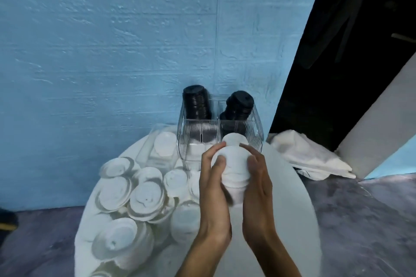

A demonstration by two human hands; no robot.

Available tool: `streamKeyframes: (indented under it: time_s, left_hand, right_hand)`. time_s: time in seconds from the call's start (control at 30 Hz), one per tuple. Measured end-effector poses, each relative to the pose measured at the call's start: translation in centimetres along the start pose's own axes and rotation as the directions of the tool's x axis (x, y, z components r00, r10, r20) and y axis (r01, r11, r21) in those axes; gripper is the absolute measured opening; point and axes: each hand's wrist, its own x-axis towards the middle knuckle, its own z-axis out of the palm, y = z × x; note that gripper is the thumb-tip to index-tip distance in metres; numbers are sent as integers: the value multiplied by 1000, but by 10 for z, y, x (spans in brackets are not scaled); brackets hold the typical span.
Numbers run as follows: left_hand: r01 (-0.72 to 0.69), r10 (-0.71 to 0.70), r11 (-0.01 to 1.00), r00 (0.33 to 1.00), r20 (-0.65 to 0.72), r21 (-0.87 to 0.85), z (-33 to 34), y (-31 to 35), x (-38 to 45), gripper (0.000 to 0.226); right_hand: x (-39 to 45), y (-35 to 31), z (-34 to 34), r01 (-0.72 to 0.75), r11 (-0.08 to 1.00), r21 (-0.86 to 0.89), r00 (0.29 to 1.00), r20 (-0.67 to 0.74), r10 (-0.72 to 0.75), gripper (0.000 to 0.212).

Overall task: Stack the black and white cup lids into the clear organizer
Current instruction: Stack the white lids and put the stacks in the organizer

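**Both hands clasp a stack of white lids in front of the organizer**

Your left hand (213, 177) and right hand (256, 177) curl around a stack of white lids (231, 168) from either side, thumbs lying over its top, and hold it tilted toward the clear organizer (256, 132). The stack's far end is right at the organizer's front right compartment; whether it touches the wall you cannot tell. In the two rear compartments stand two stacks of black lids (197, 103), rising above the rim. Some white lids show low in the front left compartment. To your left, loose white lids (146, 198) lie heaped on the round white table (299, 220), near the organizer. A crumpled white cloth (310, 155) lies off to the right, beyond the table's edge, against the blue wall (112, 40).
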Motion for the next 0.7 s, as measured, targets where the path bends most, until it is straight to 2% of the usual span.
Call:
streamKeyframes:
  time_s: [0.1, 0.2, 0.3, 0.43, 0.57, 0.7]
  left_hand:
    - [-5, 5, 1000, 1000, -28, -7, 18, 32, 14, 38]
    - [9, -10, 1000, 1000, -11, -29, 41, 81, 24, 26]
    - [55, -56, 998, 998, -29, -14, 61, 128, 37, 25]
    - [71, -72, 997, 996, -48, -16, 84, 190, 55, 23]
    - [21, -21, 1000, 1000, -20, -6, 91, 232, 74, 20]
    - [18, -18, 1000, 999, 31, 4, 89, 253, 92, 24]
  right_hand:
    - [19, -41, 18, 12, 998, -57, 1000, -4, -12, 33]
    - [35, -87, 38, -62, 996, -68, 998, -17, 61, 27]
    - [50, -135, 60, -94, 991, -96, 996, -19, 92, 27]
    - [69, -193, 90, -75, 992, -101, 997, -15, 74, 24]
    - [83, -227, 114, -49, 995, -86, 998, 28, 52, 24]
    - [94, -242, 127, -109, 992, -65, 991, 75, 114, 32]
